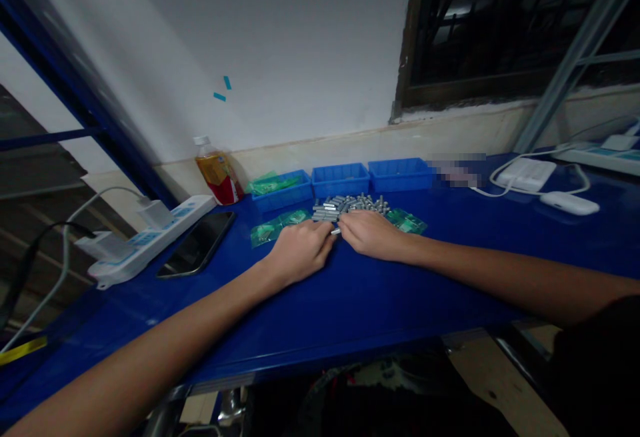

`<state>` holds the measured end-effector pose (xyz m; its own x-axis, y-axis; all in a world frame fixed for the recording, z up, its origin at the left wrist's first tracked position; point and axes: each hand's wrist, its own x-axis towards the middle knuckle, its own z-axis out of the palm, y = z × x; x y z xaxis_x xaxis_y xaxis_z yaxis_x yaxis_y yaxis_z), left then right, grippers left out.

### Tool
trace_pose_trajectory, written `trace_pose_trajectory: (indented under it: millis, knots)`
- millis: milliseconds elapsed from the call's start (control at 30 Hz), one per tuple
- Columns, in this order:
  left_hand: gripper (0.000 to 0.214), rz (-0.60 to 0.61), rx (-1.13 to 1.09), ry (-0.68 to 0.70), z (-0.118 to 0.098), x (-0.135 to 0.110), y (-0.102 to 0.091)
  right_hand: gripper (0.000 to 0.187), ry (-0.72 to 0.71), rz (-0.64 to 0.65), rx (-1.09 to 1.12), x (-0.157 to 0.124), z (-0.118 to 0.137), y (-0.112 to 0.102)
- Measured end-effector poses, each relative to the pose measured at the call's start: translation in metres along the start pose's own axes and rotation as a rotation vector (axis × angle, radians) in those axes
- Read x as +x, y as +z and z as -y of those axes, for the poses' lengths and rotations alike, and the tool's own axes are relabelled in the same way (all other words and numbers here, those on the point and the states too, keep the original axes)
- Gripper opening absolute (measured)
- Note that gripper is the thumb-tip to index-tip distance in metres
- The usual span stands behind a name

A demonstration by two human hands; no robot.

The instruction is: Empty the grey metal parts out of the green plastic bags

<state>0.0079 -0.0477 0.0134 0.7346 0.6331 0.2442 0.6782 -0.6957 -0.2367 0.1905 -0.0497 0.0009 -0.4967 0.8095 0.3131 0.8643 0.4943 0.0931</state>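
Power strip [155, 244], phone [197, 244]: both left of the left hand, well apart. Phone looks low risk unless that arm swings wide.
Bag [265, 230], green, is just past the left hand; a knuckle nudge could shove it into the pile.
Left hand [303, 250]: fingers curled, seems to be pinching one end of the pin [336, 231], which is between the two hands. Detail is small; grip could slip if the metal's slick.
Pile [345, 204] of loose metal pieces is right beyond the fingertips; a bump could roll some off or mix the held one back in.
Right hand [373, 234]: also curled, looks pinched on the pin's other end. Uneven pull could flick it away.
Second bag [410, 222], beyond the right hand: a wrist could drag it.
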Motion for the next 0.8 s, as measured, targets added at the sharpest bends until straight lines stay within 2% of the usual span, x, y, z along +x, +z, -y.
trace_pose_trajectory:
  millis: [167, 367, 567, 800]
  knots:
    - [0.036, 0.026, 0.015, -0.074, 0.0016, 0.0015, 0.0008, 0.03, -0.008, -0.016, 0.059, 0.0, -0.0017, 0.0019]
    - [0.039, 0.038, -0.123, -0.157, 0.0029, 0.0026, 0.0006, 0.028, -0.013, -0.056, 0.096, -0.0017, -0.0013, 0.0028]
    - [0.038, 0.023, -0.186, -0.068, 0.0018, 0.0034, 0.0024, 0.029, 0.016, -0.032, 0.007, -0.0042, 0.0025, -0.0028]
    - [0.03, -0.04, -0.143, -0.013, -0.0004, 0.0005, 0.0025, 0.031, 0.004, -0.026, 0.046, -0.0029, 0.0016, -0.0032]
